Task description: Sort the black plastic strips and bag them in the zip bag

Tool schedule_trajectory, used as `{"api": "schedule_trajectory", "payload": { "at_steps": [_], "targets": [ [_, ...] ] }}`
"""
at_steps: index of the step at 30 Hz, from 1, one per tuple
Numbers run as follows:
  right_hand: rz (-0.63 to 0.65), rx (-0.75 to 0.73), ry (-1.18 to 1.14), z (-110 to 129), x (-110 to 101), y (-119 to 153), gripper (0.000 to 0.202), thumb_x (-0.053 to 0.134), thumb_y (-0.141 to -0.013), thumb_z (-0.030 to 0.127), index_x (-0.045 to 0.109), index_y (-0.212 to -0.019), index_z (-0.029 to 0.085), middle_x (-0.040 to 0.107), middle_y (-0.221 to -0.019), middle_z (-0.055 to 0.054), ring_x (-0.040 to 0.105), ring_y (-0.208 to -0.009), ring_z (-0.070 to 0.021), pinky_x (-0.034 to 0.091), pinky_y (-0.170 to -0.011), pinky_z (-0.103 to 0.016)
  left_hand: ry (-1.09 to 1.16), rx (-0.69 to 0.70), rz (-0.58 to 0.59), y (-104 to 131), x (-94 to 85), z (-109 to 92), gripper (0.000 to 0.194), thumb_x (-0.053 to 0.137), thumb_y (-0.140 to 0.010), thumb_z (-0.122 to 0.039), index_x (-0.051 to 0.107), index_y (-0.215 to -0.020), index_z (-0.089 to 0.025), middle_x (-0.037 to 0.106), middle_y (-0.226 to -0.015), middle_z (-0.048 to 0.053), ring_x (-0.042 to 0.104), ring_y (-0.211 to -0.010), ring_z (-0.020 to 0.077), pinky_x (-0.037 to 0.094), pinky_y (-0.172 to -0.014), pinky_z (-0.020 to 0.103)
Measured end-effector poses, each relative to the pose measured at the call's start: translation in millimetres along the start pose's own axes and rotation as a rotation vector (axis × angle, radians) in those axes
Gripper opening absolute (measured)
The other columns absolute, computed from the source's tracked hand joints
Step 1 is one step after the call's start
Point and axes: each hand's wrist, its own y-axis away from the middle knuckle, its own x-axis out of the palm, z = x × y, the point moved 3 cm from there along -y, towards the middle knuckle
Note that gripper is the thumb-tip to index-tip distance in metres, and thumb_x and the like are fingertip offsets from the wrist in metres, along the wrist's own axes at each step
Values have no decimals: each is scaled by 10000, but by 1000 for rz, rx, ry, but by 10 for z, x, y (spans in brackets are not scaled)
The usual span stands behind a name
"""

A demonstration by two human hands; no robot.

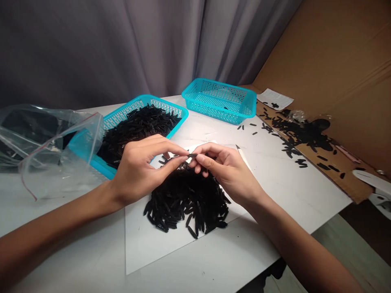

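Note:
Between my two hands is a small black elongated piece (192, 155), its exact kind unclear. My left hand (146, 165) pinches its left end with thumb and forefinger. At the other end, the fingertips of my right hand (224, 167) are closed on the same piece. Both hands are held above a heap of similar thin black pieces (189, 199), spread over a white sheet (143, 252). Part of the heap lies hidden under my fingers.
A blue basket (183, 122) full of black pieces stands at left, beside a clear zip bag (61, 150). Another blue basket (220, 114) stands behind. Black scraps (305, 132) litter the cardboard (351, 183) at right. Behind my right hand lies a white pointed tool (242, 156).

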Motion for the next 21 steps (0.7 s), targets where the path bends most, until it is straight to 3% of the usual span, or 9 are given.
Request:
{"api": "schedule_trajectory", "payload": {
  "at_steps": [11, 18, 21],
  "targets": [
    [47, 117, -112, -61, 18, 11, 215, 707, -927, 379, 683, -862, 176, 674, -813, -15, 584, -697, -107, 419, -608, -236, 44, -127, 72, 19, 41, 45, 136, 656, -944, -288, 748, -875, -215, 777, -843, -2, 689, -768, 158, 511, -721, 272],
    [68, 101, -157, -42, 33, 16, 192, 706, -933, 350, 679, -849, 179, 670, -813, -10, 585, -700, -101, 419, -606, -226, 40, -106, 61, 35, 65, 0, 155, 644, -953, -274, 740, -844, -218, 771, -817, -5, 680, -741, 155, 516, -716, 288],
    [43, 118, -190, -33, 40, 15, 142, 712, -922, 320, 685, -897, 183, 681, -821, -12, 599, -710, -107, 443, -625, -233, -56, -39, 47, 5, -12, 17, 137, 635, -958, -262, 729, -867, -225, 769, -830, -5, 672, -731, 157, 517, -708, 301]
  ]
}}
